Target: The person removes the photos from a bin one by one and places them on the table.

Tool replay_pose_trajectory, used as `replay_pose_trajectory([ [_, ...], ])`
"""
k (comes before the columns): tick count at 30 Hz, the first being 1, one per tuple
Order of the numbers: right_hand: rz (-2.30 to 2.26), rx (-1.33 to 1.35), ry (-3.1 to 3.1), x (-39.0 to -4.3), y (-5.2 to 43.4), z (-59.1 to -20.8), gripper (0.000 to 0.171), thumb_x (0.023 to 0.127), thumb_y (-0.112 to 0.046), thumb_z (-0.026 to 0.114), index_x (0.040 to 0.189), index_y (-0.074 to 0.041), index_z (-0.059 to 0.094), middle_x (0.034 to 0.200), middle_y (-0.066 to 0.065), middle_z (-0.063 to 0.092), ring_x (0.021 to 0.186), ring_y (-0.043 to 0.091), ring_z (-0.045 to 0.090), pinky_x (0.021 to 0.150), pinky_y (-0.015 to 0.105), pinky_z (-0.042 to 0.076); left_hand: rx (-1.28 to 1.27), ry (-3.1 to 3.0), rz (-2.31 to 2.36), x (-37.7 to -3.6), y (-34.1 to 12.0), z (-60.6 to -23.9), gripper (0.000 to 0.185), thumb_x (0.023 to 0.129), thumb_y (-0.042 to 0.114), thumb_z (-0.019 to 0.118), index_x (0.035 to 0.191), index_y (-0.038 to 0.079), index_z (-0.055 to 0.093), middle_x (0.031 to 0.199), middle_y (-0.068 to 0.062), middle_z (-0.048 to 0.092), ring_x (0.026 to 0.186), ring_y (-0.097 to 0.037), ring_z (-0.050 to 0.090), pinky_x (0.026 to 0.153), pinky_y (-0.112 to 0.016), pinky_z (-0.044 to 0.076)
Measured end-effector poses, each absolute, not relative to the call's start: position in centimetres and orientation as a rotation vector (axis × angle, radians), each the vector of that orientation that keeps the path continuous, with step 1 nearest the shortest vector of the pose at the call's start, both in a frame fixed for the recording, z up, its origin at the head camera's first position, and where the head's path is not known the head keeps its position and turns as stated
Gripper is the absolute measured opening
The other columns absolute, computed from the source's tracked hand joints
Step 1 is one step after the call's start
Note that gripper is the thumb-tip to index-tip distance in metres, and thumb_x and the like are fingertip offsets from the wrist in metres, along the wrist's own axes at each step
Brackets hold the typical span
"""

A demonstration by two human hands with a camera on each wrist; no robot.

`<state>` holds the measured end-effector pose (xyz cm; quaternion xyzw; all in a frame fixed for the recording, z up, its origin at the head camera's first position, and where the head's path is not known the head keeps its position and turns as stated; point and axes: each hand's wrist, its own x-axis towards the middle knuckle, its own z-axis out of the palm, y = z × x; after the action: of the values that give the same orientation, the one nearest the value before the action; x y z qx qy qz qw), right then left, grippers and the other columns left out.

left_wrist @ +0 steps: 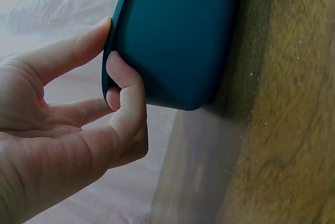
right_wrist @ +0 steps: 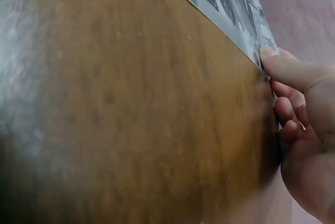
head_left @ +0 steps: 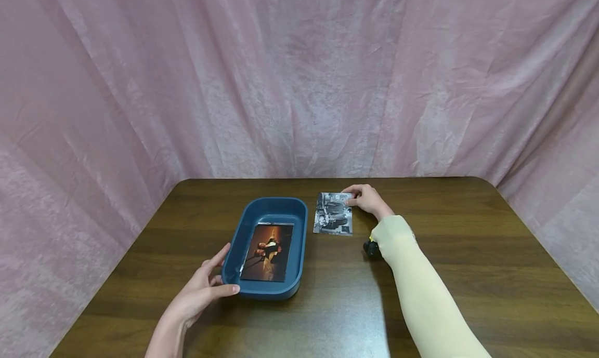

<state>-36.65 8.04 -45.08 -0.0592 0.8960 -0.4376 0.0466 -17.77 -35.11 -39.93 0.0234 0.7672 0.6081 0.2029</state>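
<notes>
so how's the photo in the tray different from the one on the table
The photo in the blue tray, the colour photo, is in warm orange and dark tones; the black-and-white photo is grey. The colour photo lies inside the tray, untouched, while the left hand holds the tray's rim; the black-and-white photo lies on the bare table with the right hand at its corner. Both lie flat, face up.

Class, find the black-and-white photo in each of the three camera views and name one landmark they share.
Head view: the black-and-white photo lies flat on the table, right of the blue tray, with the right hand touching its far right corner.
Left wrist view: not in it.
Right wrist view: top right, its corner under a fingertip.
Shared landmark: the brown wooden table.
</notes>
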Motion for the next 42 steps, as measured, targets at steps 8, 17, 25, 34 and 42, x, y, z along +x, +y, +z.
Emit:
replay_pose_trajectory([
  [8, -1.312, -0.236, 2.742, -36.6, 8.1, -45.2, 0.043, 0.093, -0.009, 0.066, 0.136, -0.004, 0.059, 0.128, 0.02, 0.049, 0.102, 0.026, 0.044, 0.086, 0.037, 0.039, 0.031, 2.156, 1.69, -17.6, -34.9, -39.9, 0.099, 0.083, 0.0, 0.073, 0.16, 0.018, 0.014, 0.141, -0.017, 0.016, 0.106, -0.024, 0.06, 0.092, -0.036, 0.047],
  [17, -1.338, -0.264, 2.738, -36.9, 8.2, -45.2, 0.047, 0.095, -0.013, 0.065, 0.14, -0.005, 0.055, 0.141, 0.022, 0.045, 0.121, 0.035, 0.047, 0.099, 0.048, 0.042, 0.044, 2.184, 1.674, -17.6, -35.0, -39.9, 0.099, 0.083, 0.001, 0.074, 0.16, 0.017, 0.014, 0.14, -0.017, 0.018, 0.107, -0.025, 0.061, 0.095, -0.038, 0.046],
  [25, -1.301, -0.368, 2.795, -37.4, 5.2, -43.3, 0.045, 0.095, -0.02, 0.066, 0.136, -0.006, 0.059, 0.14, 0.022, 0.05, 0.129, 0.039, 0.046, 0.106, 0.055, 0.04, 0.079, 2.184, 1.661, -17.6, -35.1, -39.8, 0.099, 0.083, 0.002, 0.075, 0.16, 0.014, 0.014, 0.135, -0.018, 0.02, 0.109, -0.027, 0.062, 0.095, -0.037, 0.046],
  [34, -1.529, -0.532, 2.76, -39.0, -2.0, -38.7, 0.04, 0.092, -0.024, 0.07, 0.131, -0.015, 0.064, 0.134, 0.019, 0.054, 0.119, 0.038, 0.048, 0.098, 0.048, 0.041, 0.094, 2.179, 1.682, -17.6, -35.1, -39.9, 0.099, 0.083, 0.001, 0.075, 0.16, 0.013, 0.013, 0.136, -0.018, 0.019, 0.11, -0.028, 0.062, 0.096, -0.036, 0.046],
  [42, -1.662, -0.662, 2.764, -38.9, -9.3, -37.0, 0.034, 0.089, -0.025, 0.073, 0.122, -0.017, 0.07, 0.12, 0.011, 0.063, 0.107, 0.031, 0.051, 0.09, 0.037, 0.041, 0.072, 2.196, 1.675, -17.8, -35.0, -40.1, 0.098, 0.083, 0.0, 0.075, 0.159, 0.014, 0.016, 0.137, -0.018, 0.019, 0.108, -0.027, 0.062, 0.096, -0.037, 0.047],
])
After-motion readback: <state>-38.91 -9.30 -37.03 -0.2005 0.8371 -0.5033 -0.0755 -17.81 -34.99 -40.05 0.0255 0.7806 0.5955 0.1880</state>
